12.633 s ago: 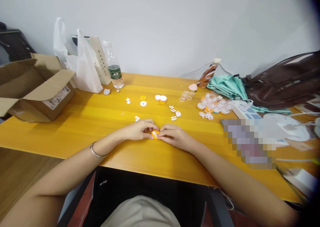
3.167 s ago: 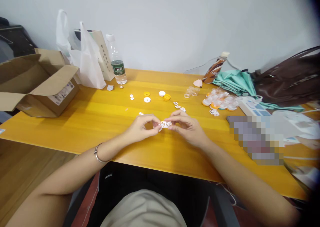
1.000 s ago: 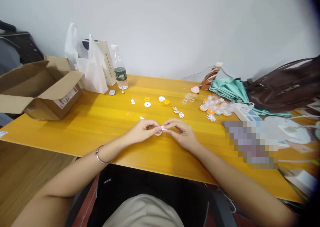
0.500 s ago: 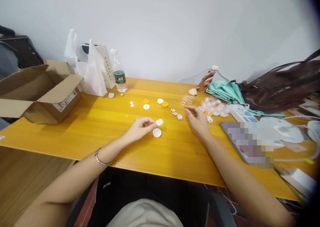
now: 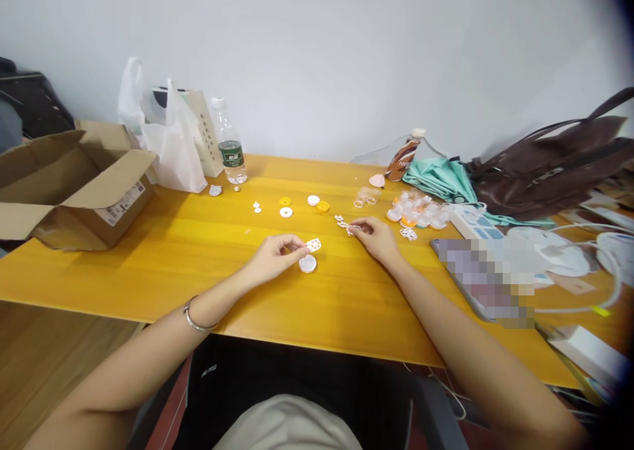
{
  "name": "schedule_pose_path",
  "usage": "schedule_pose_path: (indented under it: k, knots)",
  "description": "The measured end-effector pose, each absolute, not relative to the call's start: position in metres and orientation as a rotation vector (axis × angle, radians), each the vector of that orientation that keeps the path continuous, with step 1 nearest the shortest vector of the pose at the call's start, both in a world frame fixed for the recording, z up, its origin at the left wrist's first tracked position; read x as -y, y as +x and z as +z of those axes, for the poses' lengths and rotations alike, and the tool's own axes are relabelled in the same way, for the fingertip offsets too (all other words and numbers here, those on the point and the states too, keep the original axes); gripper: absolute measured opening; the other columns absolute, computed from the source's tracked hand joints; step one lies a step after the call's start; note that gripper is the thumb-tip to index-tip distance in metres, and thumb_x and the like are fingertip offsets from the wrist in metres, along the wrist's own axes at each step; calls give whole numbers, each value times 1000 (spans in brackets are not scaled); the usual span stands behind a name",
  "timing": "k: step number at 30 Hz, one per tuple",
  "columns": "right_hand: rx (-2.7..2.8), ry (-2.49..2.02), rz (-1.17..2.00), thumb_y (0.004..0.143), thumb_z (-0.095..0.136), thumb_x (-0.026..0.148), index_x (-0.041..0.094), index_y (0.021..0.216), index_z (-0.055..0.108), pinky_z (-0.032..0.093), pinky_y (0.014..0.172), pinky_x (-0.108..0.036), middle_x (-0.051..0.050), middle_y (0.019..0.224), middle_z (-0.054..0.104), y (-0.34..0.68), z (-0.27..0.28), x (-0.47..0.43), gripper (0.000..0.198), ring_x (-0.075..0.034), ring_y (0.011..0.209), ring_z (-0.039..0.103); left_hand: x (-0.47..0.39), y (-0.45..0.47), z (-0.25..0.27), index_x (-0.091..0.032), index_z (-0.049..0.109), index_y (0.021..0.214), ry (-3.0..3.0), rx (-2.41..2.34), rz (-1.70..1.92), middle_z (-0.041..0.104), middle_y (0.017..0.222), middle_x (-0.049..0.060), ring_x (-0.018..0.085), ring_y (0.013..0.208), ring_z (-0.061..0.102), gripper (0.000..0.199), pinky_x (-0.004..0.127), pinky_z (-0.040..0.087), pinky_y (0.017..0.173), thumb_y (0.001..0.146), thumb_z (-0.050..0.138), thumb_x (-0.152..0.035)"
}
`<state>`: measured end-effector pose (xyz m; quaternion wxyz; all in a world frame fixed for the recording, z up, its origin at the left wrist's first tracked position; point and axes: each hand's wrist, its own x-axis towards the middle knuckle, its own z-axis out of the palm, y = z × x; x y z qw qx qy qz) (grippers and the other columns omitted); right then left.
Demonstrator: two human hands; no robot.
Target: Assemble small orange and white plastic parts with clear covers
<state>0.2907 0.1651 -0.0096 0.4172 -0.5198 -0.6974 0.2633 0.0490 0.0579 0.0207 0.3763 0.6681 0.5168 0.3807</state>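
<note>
My left hand (image 5: 278,258) pinches a flat white piece with cut-out holes (image 5: 314,244) between thumb and fingertips. Just below that piece, a round white case (image 5: 308,263) lies on the table. My right hand (image 5: 376,237) has its thumb and fingertips closed at a small white openwork piece (image 5: 352,229), which they partly cover. Beside those fingertips lie small white patterned pieces (image 5: 341,222). Farther back are a yellow disc (image 5: 285,201), a white ring-like disc (image 5: 286,212), a white round cap (image 5: 313,200) and another yellow disc (image 5: 323,207).
Clear round cases (image 5: 419,210) are piled at the right, near a tablet-like device (image 5: 478,281). A brown bottle (image 5: 405,156), green folded fabric (image 5: 440,180) and brown bag (image 5: 549,159) stand behind. An open cardboard box (image 5: 74,192), plastic bag (image 5: 176,149) and water bottle (image 5: 230,149) occupy the left.
My right hand has moved left and down to the small white openwork piece, its fingers now touching it. My left hand keeps its piece above the round case. The view has shifted slightly.
</note>
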Motion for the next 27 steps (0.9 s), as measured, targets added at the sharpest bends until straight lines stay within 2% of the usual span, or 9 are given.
schedule_pose_path:
  k: [9,15,17,27]
  knots:
    - [1572,-1254,783,65,66,37,17,78,62,50,72,-36,-6,79,68,295,-9,-167,24,-18,71,63,-57,48,23,-15,65,81,1727,-1333,962,66,77,2,8,59,49,29,22,37,59,77,57,-42]
    - [1441,-1125,946,61,71,44,19,75,59,52,63,-34,-2,66,65,284,-3,-156,32,-16,58,62,-57,48,22,-14,64,81,1736,-1329,975,66,76,2,8,58,48,29,22,37,57,76,57,-42]
    - [1451,-1092,987,61,71,44,19,75,59,52,65,-34,-1,65,64,280,-2,-152,32,-16,60,62,-57,49,22,-15,65,81,1736,-1330,979,66,76,2,8,57,48,29,22,37,56,76,57,-42]
    - [1455,-1034,998,60,73,40,19,77,60,51,74,-33,-4,83,67,272,0,-145,30,-17,76,63,-56,49,22,-15,64,81,1720,-1331,983,66,76,2,8,56,47,27,21,35,56,76,58,-41]
